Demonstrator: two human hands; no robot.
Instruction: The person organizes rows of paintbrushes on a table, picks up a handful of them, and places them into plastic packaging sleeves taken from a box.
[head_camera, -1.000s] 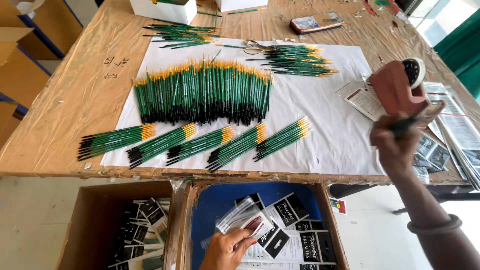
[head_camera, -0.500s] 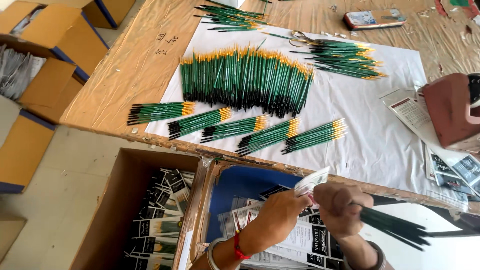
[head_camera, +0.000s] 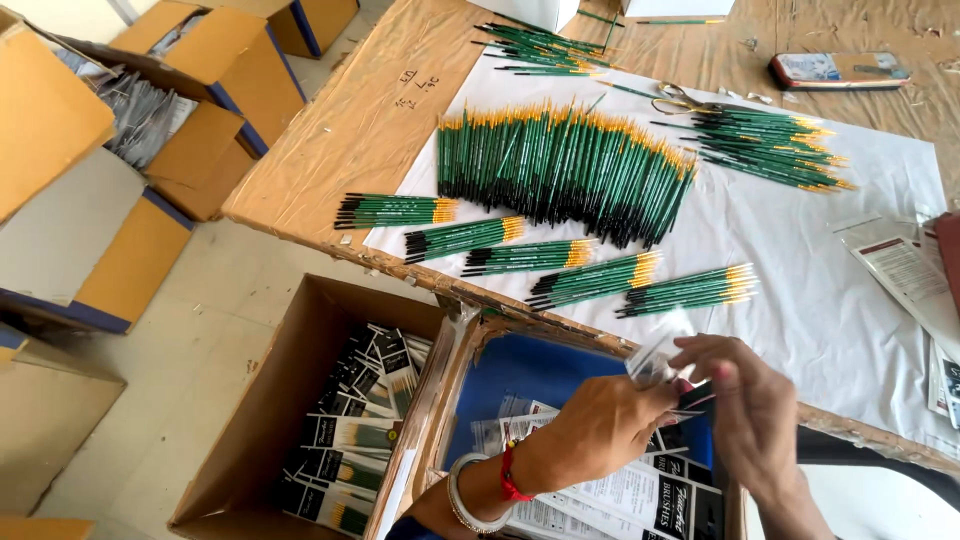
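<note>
Left hand (head_camera: 600, 425): fingers pinch the clear plastic sleeve (head_camera: 660, 355).
Right hand (head_camera: 745, 400): fingers pinch the same sleeve.
Sleeve: above the blue-lined box (head_camera: 520, 370).
Brush bundles (head_camera: 600, 280): on the counter (head_camera: 340, 130) beyond the box.

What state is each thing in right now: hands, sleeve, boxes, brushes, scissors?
Left hand: pinching the clear sleeve.
Right hand: pinching the same sleeve.
Clear sleeve: held up over the blue box.
Blue box: open, printed packets inside.
Brown box: open, packed brushes inside.
Brush bundles: five, lying flat.
Scissors: lying flat.
</note>
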